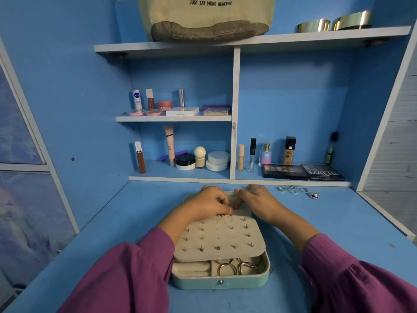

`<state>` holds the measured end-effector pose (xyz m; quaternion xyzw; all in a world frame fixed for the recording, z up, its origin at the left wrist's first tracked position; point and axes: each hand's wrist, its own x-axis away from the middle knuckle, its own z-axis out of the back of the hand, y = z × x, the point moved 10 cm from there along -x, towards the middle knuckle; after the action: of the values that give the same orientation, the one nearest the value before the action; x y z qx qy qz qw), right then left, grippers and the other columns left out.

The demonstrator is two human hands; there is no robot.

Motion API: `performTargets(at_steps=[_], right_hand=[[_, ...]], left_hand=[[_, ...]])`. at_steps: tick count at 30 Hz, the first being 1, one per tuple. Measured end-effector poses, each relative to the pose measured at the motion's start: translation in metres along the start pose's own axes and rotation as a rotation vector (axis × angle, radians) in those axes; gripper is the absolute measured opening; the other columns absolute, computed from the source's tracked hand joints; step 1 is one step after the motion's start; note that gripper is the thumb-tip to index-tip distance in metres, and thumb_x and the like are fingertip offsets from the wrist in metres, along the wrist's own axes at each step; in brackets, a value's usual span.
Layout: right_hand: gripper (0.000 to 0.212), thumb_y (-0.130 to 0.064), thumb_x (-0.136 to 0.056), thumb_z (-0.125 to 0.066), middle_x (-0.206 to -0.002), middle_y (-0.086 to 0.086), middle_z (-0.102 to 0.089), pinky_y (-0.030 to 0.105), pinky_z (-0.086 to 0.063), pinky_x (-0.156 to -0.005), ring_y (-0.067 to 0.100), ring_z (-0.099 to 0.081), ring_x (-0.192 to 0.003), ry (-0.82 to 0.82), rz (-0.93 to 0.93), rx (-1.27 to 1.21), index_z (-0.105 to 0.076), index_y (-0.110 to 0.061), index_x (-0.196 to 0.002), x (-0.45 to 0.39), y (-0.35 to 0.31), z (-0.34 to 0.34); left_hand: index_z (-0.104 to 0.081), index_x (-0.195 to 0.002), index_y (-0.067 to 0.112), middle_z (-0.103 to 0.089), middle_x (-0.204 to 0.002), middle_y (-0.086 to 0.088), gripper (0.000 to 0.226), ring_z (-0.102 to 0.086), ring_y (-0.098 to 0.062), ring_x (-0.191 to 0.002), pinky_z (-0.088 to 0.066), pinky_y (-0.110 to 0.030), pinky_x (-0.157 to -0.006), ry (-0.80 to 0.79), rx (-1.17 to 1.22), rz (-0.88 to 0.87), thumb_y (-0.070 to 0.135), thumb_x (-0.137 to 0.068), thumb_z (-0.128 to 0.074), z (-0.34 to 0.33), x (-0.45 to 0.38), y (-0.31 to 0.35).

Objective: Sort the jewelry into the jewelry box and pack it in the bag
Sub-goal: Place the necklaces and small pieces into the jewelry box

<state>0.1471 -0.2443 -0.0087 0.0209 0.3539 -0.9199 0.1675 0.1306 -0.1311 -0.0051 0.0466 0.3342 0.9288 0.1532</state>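
Note:
A mint-green jewelry box (222,282) lies open on the blue desk in front of me. Its beige earring panel (220,238), studded with several earrings, covers most of the tray. Gold hoops (235,266) lie in the front compartment. My left hand (208,203) has its fingers curled at the panel's far edge, pinching something small that I cannot make out. My right hand (257,199) rests beside it on the far part of the box, its fingertips touching the same spot. Several silver rings (293,189) lie on the desk to the right. A beige canvas bag (206,16) stands on the top shelf.
Shelves at the back hold cosmetics: tubes, jars, a perfume bottle (266,153) and two eyeshadow palettes (303,172). Two gold bangles (334,23) sit on the top shelf at right. Blue walls close in the desk on both sides.

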Motion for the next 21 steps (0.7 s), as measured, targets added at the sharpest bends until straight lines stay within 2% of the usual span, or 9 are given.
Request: performTargets(at_steps=[2,4,6,7,10,13,16,18,21], right_hand=[[0.050,-0.047,-0.095,-0.033,-0.102,0.003,-0.059,0.041,-0.036,-0.098,0.021,-0.047,-0.107,-0.003,0.001,0.025,-0.067,-0.038,-0.061,-0.0004,0.0013,-0.0015],[0.044,-0.045,-0.098,-0.030,-0.107,0.005,-0.058,0.041,-0.036,-0.098,0.023,-0.045,-0.109,-0.017,0.021,0.078,-0.070,-0.039,-0.081,0.0002,-0.0005,-0.0033],[0.044,-0.044,-0.099,-0.030,-0.109,0.005,-0.057,0.039,-0.036,-0.098,0.021,-0.043,-0.110,-0.023,0.001,0.109,-0.071,-0.027,-0.102,0.0011,0.0008,-0.0043],[0.046,-0.046,-0.099,-0.031,-0.109,0.004,-0.056,0.038,-0.036,-0.097,0.020,-0.043,-0.109,-0.019,-0.014,0.118,-0.070,-0.021,-0.103,0.0017,0.0013,-0.0035],[0.048,-0.046,-0.099,-0.030,-0.106,0.002,-0.057,0.038,-0.037,-0.095,0.019,-0.044,-0.107,-0.012,0.007,0.175,-0.071,-0.020,-0.096,0.0024,-0.0024,-0.0019],[0.048,-0.044,-0.100,-0.030,-0.104,0.001,-0.058,0.038,-0.035,-0.098,0.019,-0.045,-0.107,-0.019,0.021,0.194,-0.070,-0.027,-0.080,0.0025,-0.0039,-0.0002],[0.045,-0.042,-0.100,-0.032,-0.104,0.001,-0.056,0.034,-0.033,-0.095,0.018,-0.043,-0.107,-0.026,0.010,0.164,-0.060,-0.032,-0.066,0.0048,-0.0059,-0.0003],[0.042,-0.042,-0.100,-0.033,-0.106,0.001,-0.054,0.031,-0.031,-0.093,0.017,-0.041,-0.108,-0.044,0.008,0.163,-0.054,-0.034,-0.065,0.0060,-0.0078,-0.0030],[0.039,-0.040,-0.100,-0.033,-0.105,0.003,-0.054,0.032,-0.031,-0.094,0.017,-0.041,-0.106,-0.057,0.004,0.133,-0.053,-0.033,-0.067,0.0049,-0.0063,-0.0061]], left_hand=[[-0.073,-0.078,0.017,-0.060,-0.094,0.004,0.006,-0.057,-0.014,-0.094,-0.049,-0.040,-0.091,-0.010,-0.010,-0.011,0.023,-0.078,-0.074,-0.0009,0.0004,0.0010],[-0.071,-0.074,0.021,-0.059,-0.091,0.006,0.005,-0.057,-0.014,-0.093,-0.049,-0.036,-0.090,-0.014,-0.011,-0.020,0.021,-0.079,-0.073,-0.0004,0.0010,0.0033],[-0.069,-0.070,0.025,-0.059,-0.089,0.007,0.010,-0.058,-0.014,-0.091,-0.049,-0.035,-0.088,-0.012,-0.013,-0.022,0.020,-0.079,-0.073,0.0005,0.0014,0.0052],[-0.068,-0.068,0.027,-0.058,-0.087,0.009,0.014,-0.057,-0.012,-0.088,-0.049,-0.033,-0.087,-0.012,-0.011,-0.021,0.020,-0.079,-0.073,0.0007,0.0017,0.0056],[-0.066,-0.067,0.026,-0.058,-0.085,0.010,0.015,-0.056,-0.008,-0.084,-0.049,-0.030,-0.084,-0.016,-0.011,-0.018,0.019,-0.079,-0.073,0.0006,0.0023,0.0054],[-0.069,-0.071,0.022,-0.061,-0.094,0.001,0.009,-0.058,-0.015,-0.092,-0.050,-0.039,-0.090,-0.008,-0.034,-0.023,0.022,-0.079,-0.073,0.0006,0.0018,0.0046],[-0.071,-0.075,0.023,-0.060,-0.098,-0.001,0.007,-0.053,-0.016,-0.098,-0.046,-0.043,-0.094,-0.013,-0.062,-0.032,0.025,-0.082,-0.071,-0.0013,-0.0002,0.0023],[-0.067,-0.073,0.028,-0.058,-0.100,-0.002,0.011,-0.049,-0.015,-0.101,-0.044,-0.044,-0.096,-0.016,-0.080,-0.030,0.028,-0.084,-0.068,-0.0024,-0.0020,-0.0006],[-0.067,-0.074,0.026,-0.057,-0.101,-0.002,0.012,-0.050,-0.015,-0.100,-0.044,-0.043,-0.096,-0.011,-0.099,-0.013,0.030,-0.086,-0.066,-0.0028,-0.0024,-0.0022]])
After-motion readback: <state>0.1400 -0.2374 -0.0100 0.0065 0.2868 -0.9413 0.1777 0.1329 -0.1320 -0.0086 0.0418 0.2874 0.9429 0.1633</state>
